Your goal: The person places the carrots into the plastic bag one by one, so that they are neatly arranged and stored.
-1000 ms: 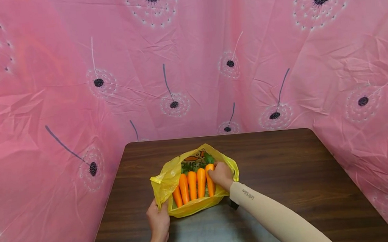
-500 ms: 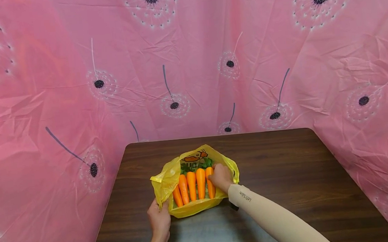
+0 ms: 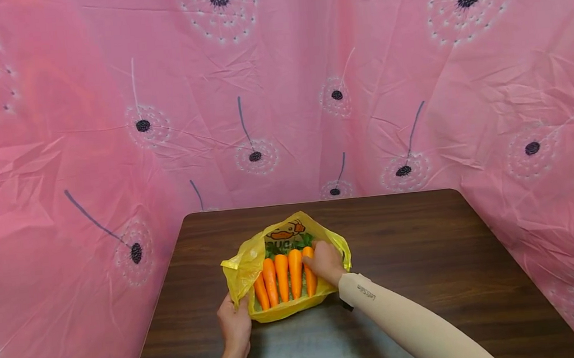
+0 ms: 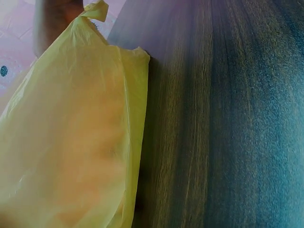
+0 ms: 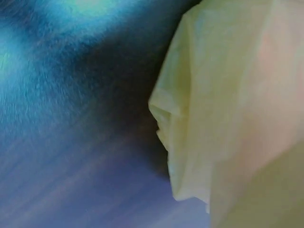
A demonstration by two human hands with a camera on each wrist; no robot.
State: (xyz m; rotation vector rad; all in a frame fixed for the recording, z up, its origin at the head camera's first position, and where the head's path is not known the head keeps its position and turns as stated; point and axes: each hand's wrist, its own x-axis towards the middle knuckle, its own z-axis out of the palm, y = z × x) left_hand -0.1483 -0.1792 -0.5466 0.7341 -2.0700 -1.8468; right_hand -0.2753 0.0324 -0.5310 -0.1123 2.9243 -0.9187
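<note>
A yellow plastic bag (image 3: 245,266) with a duck print lies open on the table, and several orange carrots (image 3: 283,277) with green tops stand in a row inside it. My left hand (image 3: 234,321) pinches the bag's near left edge. Reaching into the mouth from the right, my right hand (image 3: 327,262) holds the rightmost carrot (image 3: 311,281) near its thick end; most of its fingers are hidden behind the palm. In the left wrist view the bag's thin wall (image 4: 95,123) lets orange show through. Bag plastic (image 5: 204,95) also covers much of the right wrist view.
The dark wood-grain table (image 3: 422,230) reaches out on both sides of the bag, with a shiny patch near its front. A pink curtain (image 3: 288,61) with dandelion prints hangs behind it and along both sides.
The rightmost carrot has shifted slightly down into the row, toward me, with my right hand at it. My left hand has stayed at the bag's edge.
</note>
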